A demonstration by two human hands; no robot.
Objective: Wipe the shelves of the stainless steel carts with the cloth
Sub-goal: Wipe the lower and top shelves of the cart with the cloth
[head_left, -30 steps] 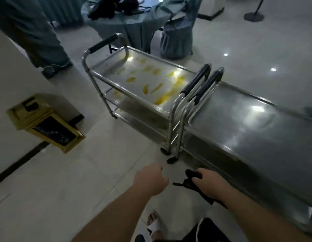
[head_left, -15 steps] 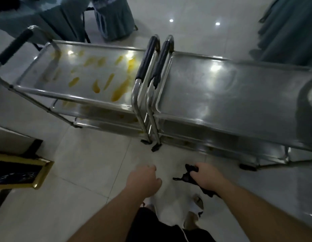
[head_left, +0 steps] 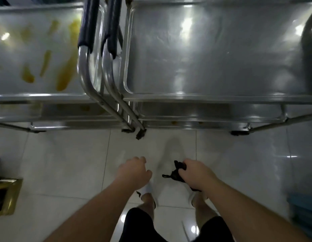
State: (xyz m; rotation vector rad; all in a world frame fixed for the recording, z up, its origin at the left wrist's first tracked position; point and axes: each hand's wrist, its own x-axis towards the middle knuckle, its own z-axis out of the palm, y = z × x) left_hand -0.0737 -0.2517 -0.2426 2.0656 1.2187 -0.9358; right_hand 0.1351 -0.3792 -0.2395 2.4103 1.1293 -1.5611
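Two stainless steel carts stand side by side right in front of me, their dark-padded handles (head_left: 99, 27) meeting in the middle. The left cart's top shelf (head_left: 14, 56) carries several yellow-brown smears (head_left: 64, 74). The right cart's top shelf (head_left: 212, 55) looks shiny and unsmeared. Lower shelves (head_left: 195, 110) show beneath both. My right hand (head_left: 195, 173) grips a bunched dark cloth (head_left: 177, 171) low over the floor, short of the carts. My left hand (head_left: 134, 171) hangs beside it with fingers curled, holding nothing.
White glossy floor tiles (head_left: 64, 168) lie between me and the carts. A gold-framed bin (head_left: 7, 196) sits at the lower left edge. Something blue-green (head_left: 303, 212) shows at the lower right edge. My legs and sandalled feet (head_left: 150, 198) are below the hands.
My view has swung right and closer, so both carts now fill the top of the frame from above. My hands kept their pose, the right still gripping the cloth.
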